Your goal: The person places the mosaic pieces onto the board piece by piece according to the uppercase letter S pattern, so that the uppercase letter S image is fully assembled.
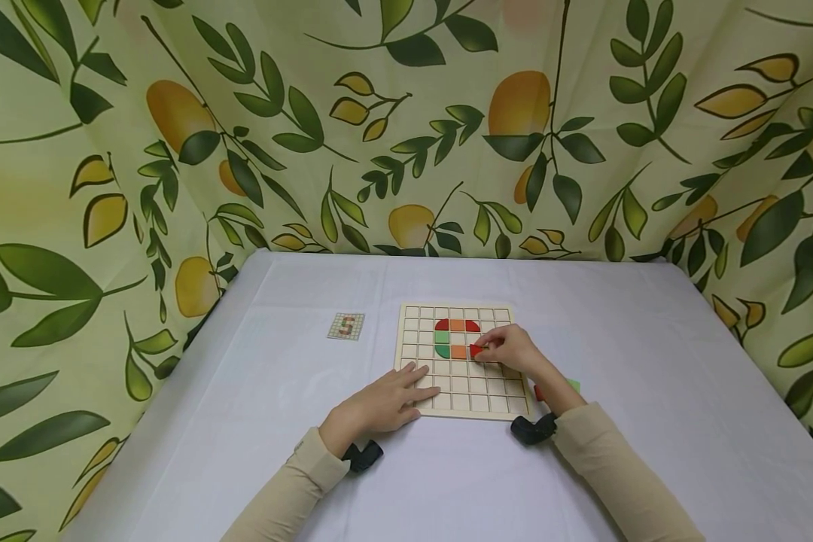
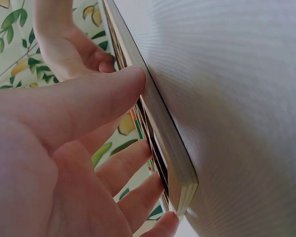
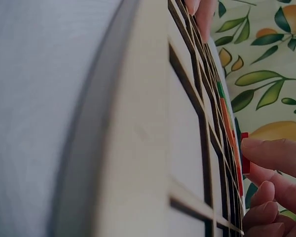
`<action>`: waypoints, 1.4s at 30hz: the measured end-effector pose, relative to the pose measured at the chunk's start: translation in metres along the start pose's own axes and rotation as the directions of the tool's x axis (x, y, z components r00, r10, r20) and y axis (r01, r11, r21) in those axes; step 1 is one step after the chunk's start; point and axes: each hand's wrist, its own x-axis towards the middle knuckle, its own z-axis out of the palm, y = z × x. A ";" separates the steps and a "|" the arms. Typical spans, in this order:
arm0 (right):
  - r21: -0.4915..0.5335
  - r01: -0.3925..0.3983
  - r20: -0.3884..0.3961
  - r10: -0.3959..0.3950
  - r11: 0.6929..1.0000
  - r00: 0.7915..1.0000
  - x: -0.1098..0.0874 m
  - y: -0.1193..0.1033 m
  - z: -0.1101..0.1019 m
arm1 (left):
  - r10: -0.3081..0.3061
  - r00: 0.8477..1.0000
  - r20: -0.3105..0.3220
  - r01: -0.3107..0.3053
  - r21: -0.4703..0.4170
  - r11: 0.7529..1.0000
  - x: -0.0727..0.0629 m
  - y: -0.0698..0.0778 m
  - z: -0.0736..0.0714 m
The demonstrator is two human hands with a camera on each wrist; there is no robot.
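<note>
One board (image 1: 459, 384) on white cloth (image 1: 637, 339), leafy curtain (image 1: 447, 113) behind.

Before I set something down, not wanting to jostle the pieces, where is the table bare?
The white cloth is bare right of the grid board, past the loose pieces by the right forearm, and left of the pattern card. The board is crowded: the left hand lies at its near-left corner, the right hand pinches a red piece among placed tiles.

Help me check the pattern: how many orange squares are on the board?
2: one orange square between two red pieces; another orange square lower, beside the green rounded piece. The right hand may hide others.
</note>
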 end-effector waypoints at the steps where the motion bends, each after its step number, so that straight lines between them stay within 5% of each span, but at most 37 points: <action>1: -0.002 -0.001 0.000 0.001 1.000 1.000 0.000 0.000 0.001 | 0.001 1.000 0.000 -0.001 -0.001 1.000 0.000 0.000 0.000; 31: -0.045 -0.016 -0.015 0.015 0.999 1.000 0.004 0.000 0.006 | -0.009 1.000 0.011 0.009 0.018 1.000 0.002 -0.001 0.001; 42: 0.023 0.006 -0.006 -0.006 1.000 1.000 -0.006 -0.004 -0.004 | 0.014 1.000 -0.004 -0.014 0.014 1.000 0.001 -0.001 0.001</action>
